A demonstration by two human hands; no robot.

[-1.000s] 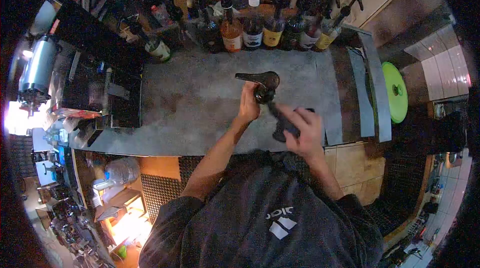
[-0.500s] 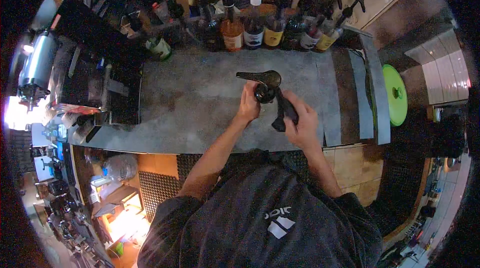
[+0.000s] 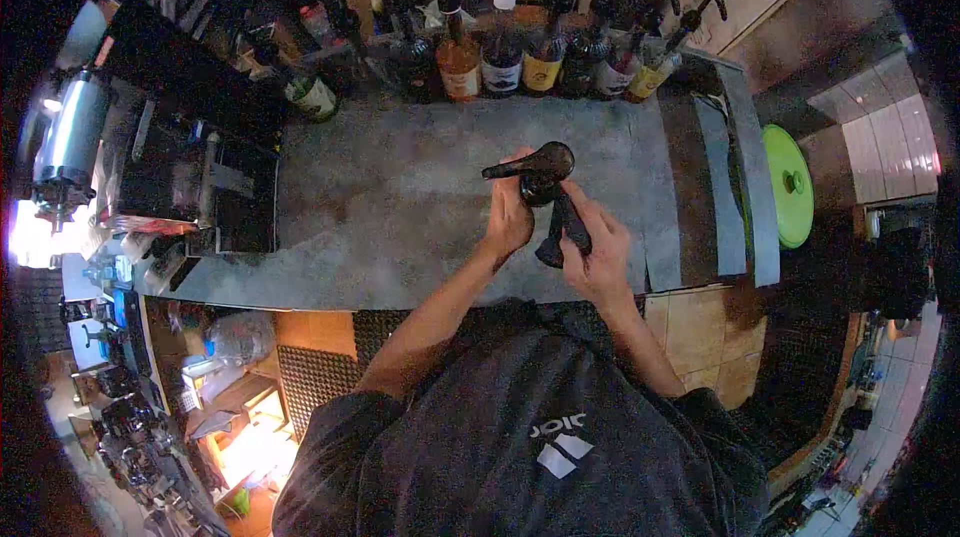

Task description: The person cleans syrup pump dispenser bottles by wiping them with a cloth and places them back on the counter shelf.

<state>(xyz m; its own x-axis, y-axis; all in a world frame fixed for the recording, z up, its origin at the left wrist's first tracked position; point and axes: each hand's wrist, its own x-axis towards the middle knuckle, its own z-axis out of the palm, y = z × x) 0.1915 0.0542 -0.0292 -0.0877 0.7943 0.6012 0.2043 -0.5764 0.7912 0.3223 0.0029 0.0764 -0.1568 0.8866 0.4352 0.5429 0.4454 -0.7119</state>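
A dark bottle with a black pump top (image 3: 548, 163) stands out over the grey counter, its spout pointing left. My left hand (image 3: 511, 212) is closed around the bottle's left side, below the spout. Most of the bottle's body is hidden under the pump head and behind my fingers. In my right hand (image 3: 603, 252) is a bunched black cloth (image 3: 567, 235), gripped between thumb and fingers and held against or very close to the bottle's near right side; whether it touches cannot be made out.
Several pump bottles with labels (image 3: 541, 75) line the counter's back edge. A green-labelled bottle (image 3: 312, 97) leans at the back left. Dark equipment (image 3: 245, 177) borders the grey counter (image 3: 390, 207) on the left. A green round lid (image 3: 788, 187) hangs beyond the right edge.
The bottle has turned slightly, so its spout tip sits lower and nearer to me. My right hand and the cloth have shifted a little toward me and left.
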